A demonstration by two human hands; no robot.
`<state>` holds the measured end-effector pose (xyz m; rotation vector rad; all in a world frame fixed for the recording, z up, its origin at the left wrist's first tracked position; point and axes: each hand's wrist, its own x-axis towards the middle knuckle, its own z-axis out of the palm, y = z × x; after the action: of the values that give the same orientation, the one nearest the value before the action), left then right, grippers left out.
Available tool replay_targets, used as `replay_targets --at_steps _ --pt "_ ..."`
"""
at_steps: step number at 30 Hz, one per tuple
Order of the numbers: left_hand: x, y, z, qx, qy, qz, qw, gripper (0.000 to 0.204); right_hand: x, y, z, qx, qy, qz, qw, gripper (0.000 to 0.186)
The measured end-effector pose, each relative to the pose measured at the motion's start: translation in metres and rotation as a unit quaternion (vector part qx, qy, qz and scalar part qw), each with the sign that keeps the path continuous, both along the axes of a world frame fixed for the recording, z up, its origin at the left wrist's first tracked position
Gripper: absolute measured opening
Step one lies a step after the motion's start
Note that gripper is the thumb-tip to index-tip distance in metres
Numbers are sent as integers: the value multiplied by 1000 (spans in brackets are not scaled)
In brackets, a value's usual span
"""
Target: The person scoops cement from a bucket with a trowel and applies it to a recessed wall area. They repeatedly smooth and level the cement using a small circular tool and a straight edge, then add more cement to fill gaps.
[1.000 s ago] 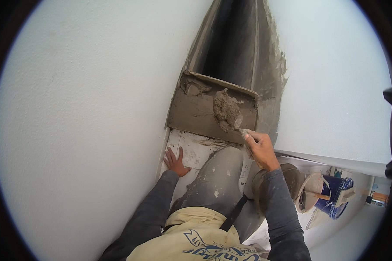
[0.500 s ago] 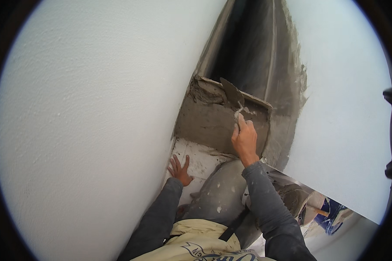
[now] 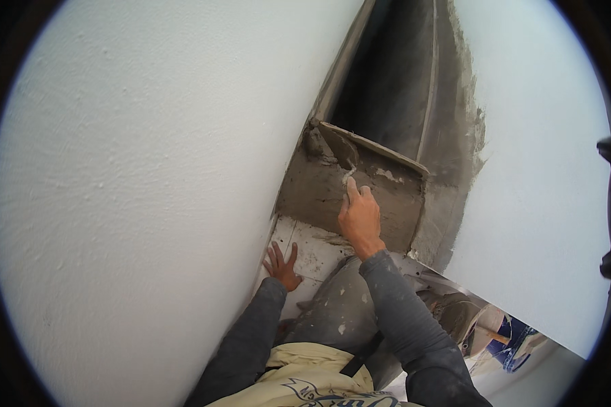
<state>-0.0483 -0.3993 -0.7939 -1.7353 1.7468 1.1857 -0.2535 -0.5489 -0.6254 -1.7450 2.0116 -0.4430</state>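
Observation:
My right hand (image 3: 360,218) is closed round a trowel, with the handle mostly hidden by the fingers. The trowel (image 3: 339,147) has a pointed, mortar-coated blade. It lies at the upper left of a grey mortar surface (image 3: 385,214), beside a rough lump of mortar. The blade seems to touch the mortar there. Nearer me, my left hand (image 3: 283,267) rests with fingers spread on dusty white tiles (image 3: 313,239), close to the left wall, and holds nothing.
A white textured wall (image 3: 149,190) fills the left side. Past the mortar's far edge (image 3: 380,148) is a dark, deep opening (image 3: 394,74). A white panel (image 3: 536,169) stands at right, with mortar smears along its border. Buckets (image 3: 458,315) and a blue container (image 3: 512,342) sit lower right.
My right hand and the trowel have moved left and slightly toward me, from the far edge to the upper-left mortar lump. The left hand has stayed in place.

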Motion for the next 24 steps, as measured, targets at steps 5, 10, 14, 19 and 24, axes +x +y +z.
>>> replay_targets --at_steps 5,10,14,19,24 --pt "-2 -1 3 9 -2 1 1000 120 -18 -11 -14 -4 -3 42 999 29" --pt "-1 -1 6 14 5 16 1000 117 -23 -19 -24 -18 -116 -70 991 24" --pt "-1 -1 4 5 -2 5 1000 119 -4 -20 -32 148 -470 -221 842 29" --pt "-1 -1 1 18 -7 -6 1000 122 18 -24 -42 102 -314 -112 937 25" --pt "-1 0 -1 14 -3 -3 1000 122 -3 -16 -38 31 -128 8 991 20"
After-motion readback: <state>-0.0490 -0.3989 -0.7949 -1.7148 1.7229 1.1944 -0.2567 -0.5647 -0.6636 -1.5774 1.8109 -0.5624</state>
